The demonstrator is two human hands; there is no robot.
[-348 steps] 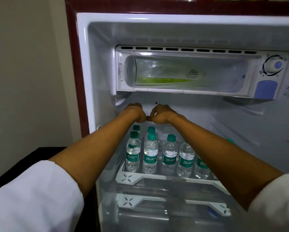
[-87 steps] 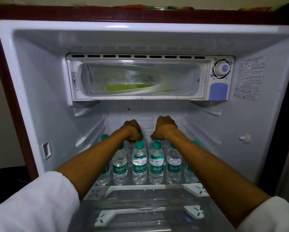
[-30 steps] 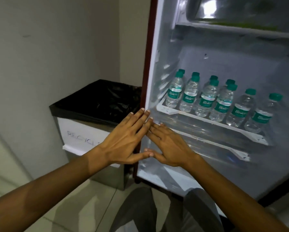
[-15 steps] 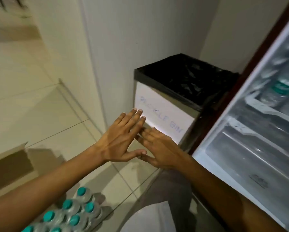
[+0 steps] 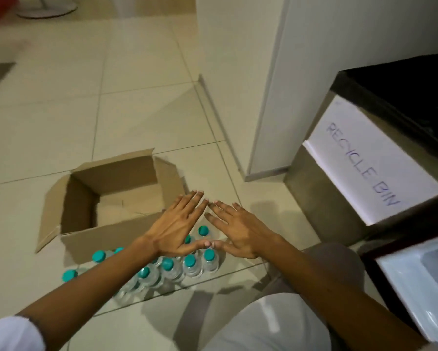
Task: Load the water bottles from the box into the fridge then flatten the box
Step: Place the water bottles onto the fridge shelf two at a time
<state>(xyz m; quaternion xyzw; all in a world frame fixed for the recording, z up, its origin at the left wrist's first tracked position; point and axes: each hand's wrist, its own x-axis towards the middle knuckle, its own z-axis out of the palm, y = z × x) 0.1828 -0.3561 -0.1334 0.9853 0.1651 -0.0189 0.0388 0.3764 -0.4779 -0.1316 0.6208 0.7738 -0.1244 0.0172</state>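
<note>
Pale floor tiles point(image 5: 141, 110) are seen below. "RECYCLE BIN" is handwritten on a white sheet point(image 5: 372, 171) fixed to the bin point(image 5: 321, 198). One cardboard box point(image 5: 111, 198) stands open, no bottles seen inside; at least nine green-capped water bottles point(image 5: 172, 269) are grouped just beside it. Left hand point(image 5: 177, 226) and right hand point(image 5: 238, 229) are held flat, fingers spread, nothing grasped, thumbs touching.

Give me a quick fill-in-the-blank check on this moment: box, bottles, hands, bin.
1. The cardboard box on the floor holds ____ bottles.
2. The water bottles stand on the floor and have ____ caps.
3. The left hand and right hand are both ____, holding nothing.
4. The paper sign on the bin reads ____ BIN.

Missing words: no; green; open; RECYCLE
</note>
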